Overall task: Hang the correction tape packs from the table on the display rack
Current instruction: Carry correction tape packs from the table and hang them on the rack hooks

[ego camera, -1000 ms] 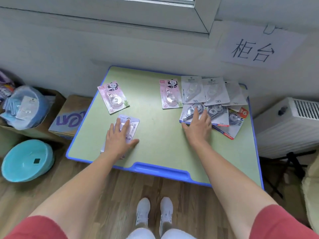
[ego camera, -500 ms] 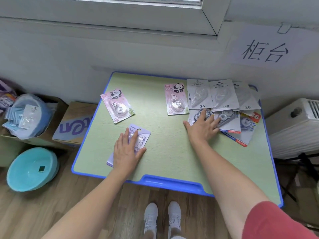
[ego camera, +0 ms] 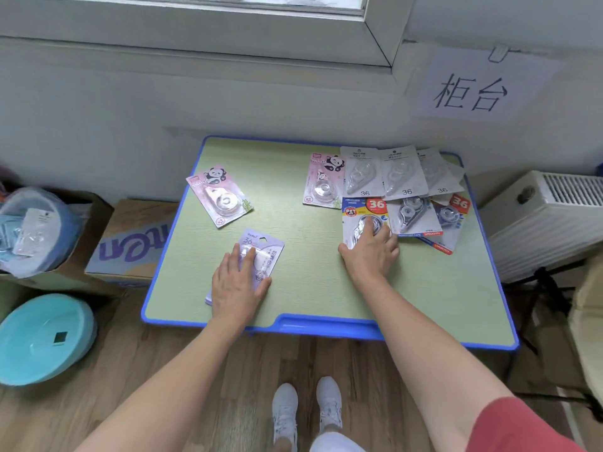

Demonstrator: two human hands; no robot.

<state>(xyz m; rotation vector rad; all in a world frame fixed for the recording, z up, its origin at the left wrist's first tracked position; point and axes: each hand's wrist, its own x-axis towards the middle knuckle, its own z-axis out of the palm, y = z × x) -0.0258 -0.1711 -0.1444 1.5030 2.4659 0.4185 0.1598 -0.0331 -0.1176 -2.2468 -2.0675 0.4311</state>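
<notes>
Several correction tape packs lie on the green table [ego camera: 306, 256]. My left hand [ego camera: 238, 285] rests flat on a lilac pack [ego camera: 261, 252] near the front left. My right hand [ego camera: 372, 249] presses with straight fingers on a blue and yellow pack [ego camera: 359, 216] marked 36. Two pink panda packs [ego camera: 220, 195] [ego camera: 323, 184] lie farther back. Grey packs [ego camera: 362, 171] and more blue ones [ego camera: 414, 213] overlap at the back right. No display rack is in view.
The table has a blue rim with a handle [ego camera: 326, 326] at the front. Left of it stand cardboard boxes [ego camera: 130, 243], one holding a blue bag [ego camera: 36, 226], and a turquoise basin [ego camera: 42, 337]. A white radiator [ego camera: 545, 220] stands right. A paper sign [ego camera: 473, 89] hangs on the wall.
My right hand has slid the blue and yellow pack toward me, out from under the grey packs, so its top now shows. My left hand stays flat on the lilac pack.
</notes>
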